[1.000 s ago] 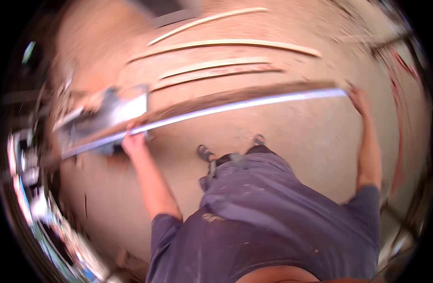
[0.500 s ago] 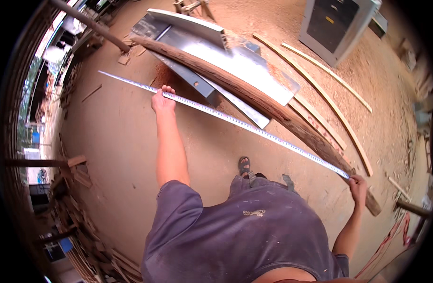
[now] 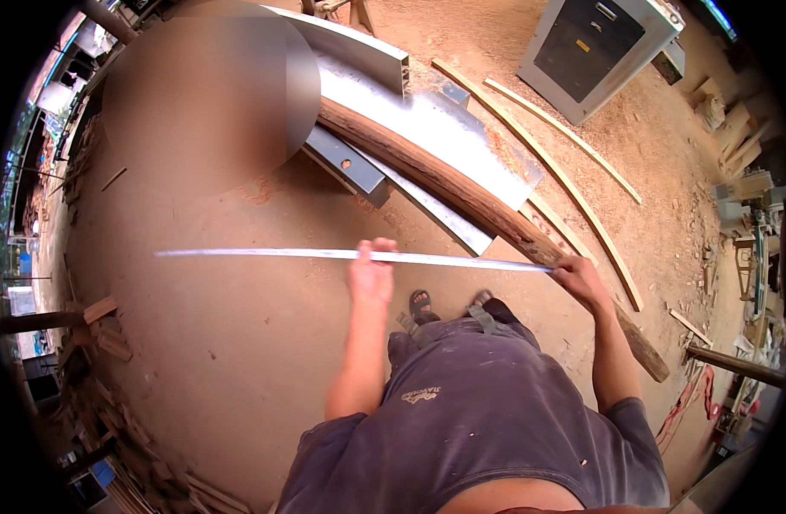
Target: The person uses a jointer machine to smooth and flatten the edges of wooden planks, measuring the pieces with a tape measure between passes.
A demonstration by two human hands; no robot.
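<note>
A white tape measure blade [image 3: 470, 261] is stretched almost level in front of me, smeared by motion. My left hand [image 3: 372, 272] is closed around it partway along, and a free length runs on past that hand to the left. My right hand [image 3: 582, 284] grips the blade's right end; any case is hidden in the fingers. Beyond the tape, a long rough wooden pole [image 3: 436, 171] lies slantwise across a shiny metal machine table [image 3: 462, 137]. Its near end reaches past my right hand, which is right over the pole.
Thin wooden strips [image 3: 543, 141] lie beyond the table on ground strewn with sawdust. A grey cabinet [image 3: 586, 56] stands at the far right. Scrap wood [image 3: 110, 330] is heaped along the left side. A round blurred patch hides the upper left.
Both hands have drawn nearer each other, my left one moving right and toward me. The tape has swung from slanting along the pole to nearly level. The pole stays on the table.
</note>
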